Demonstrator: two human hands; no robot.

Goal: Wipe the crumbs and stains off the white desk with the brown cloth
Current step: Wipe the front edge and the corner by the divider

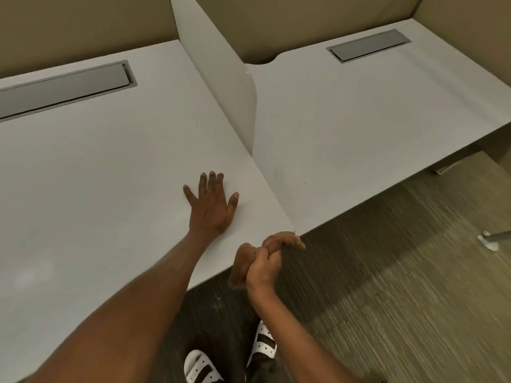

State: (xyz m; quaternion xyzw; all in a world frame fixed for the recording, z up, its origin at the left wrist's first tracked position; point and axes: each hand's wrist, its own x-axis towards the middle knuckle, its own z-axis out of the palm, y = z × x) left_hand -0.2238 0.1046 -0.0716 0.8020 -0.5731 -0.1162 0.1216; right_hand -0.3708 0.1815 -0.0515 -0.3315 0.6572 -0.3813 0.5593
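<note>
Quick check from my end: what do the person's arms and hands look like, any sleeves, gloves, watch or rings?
Both arms are bare as far as the view shows; no sleeves appear. The left hand and right hand wear no gloves. No watch, bracelet or band shows at either wrist, and no rings are visible on the left fingers. The right fingers are too curled to check for rings.

Showing as smooth, matt white laminate: white desk [110, 167]. Looking soft and crumpled at five o'clock: brown cloth [240, 266]. Appearing as brushed grey metal at ten and one o'clock: cable flaps [63, 91]. Reading as ribbed, rough weave: carpet [387, 286].
</note>
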